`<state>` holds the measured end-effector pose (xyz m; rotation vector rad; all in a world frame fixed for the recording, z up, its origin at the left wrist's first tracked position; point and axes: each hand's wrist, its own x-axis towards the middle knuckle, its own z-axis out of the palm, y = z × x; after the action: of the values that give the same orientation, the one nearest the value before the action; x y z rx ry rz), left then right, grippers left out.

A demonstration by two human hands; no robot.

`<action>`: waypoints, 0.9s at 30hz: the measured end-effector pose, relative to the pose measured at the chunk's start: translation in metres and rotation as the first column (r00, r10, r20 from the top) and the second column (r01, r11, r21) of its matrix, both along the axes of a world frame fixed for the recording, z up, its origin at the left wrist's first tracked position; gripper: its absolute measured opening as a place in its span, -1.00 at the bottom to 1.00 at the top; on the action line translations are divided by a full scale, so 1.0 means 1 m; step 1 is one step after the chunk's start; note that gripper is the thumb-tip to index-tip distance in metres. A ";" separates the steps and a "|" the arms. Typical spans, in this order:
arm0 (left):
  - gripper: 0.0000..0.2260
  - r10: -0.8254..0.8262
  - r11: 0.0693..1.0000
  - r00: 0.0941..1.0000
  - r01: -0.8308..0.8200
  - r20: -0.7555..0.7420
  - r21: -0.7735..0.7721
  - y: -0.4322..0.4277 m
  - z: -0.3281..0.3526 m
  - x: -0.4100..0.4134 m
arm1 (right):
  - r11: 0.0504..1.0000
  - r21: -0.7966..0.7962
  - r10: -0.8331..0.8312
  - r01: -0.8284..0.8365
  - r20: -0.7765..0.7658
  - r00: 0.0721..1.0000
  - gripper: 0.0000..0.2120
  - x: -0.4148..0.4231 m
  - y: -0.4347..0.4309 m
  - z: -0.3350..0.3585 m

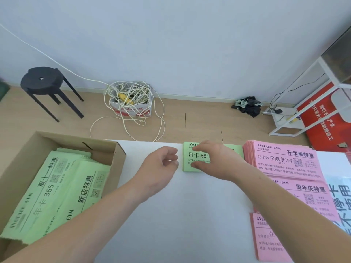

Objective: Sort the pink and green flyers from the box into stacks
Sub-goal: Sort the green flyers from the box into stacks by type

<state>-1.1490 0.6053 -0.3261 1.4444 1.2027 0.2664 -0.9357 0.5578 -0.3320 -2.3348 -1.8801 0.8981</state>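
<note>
Head view: at the far left an open cardboard box point(118, 160) sits on the white table point(180, 215). It holds loose green flyers point(57, 190) with black print, lying overlapped and askew, their long sides running away from the viewer. Just right of the box the left hand point(161, 164) hovers above the bare table, fingers loosely curled and holding nothing; its fingertips come close to the left edge of the green stack point(197, 155). That stack lies squared at the table's far edge, and its top sheet reads "月卡 88". The right hand point(216, 160) lies on top of it, fingers stretched along the far edge and thumb spread toward the near edge, covering the stack's right half. Just beside it on the right lie three pink stacks point(284, 164), one behind another, partly under the right forearm.
</note>
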 end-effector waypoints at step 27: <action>-0.45 0.135 0.991 0.969 -0.128 -0.205 0.047 -0.060 0.007 -0.297 | 0.846 0.389 0.391 -0.365 0.012 0.920 -0.58 -0.293 0.010 -0.025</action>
<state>-1.4456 0.5452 -0.3191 1.4498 1.4740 0.2310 -1.2284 0.5679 -0.3571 -1.7198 -2.2842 0.5397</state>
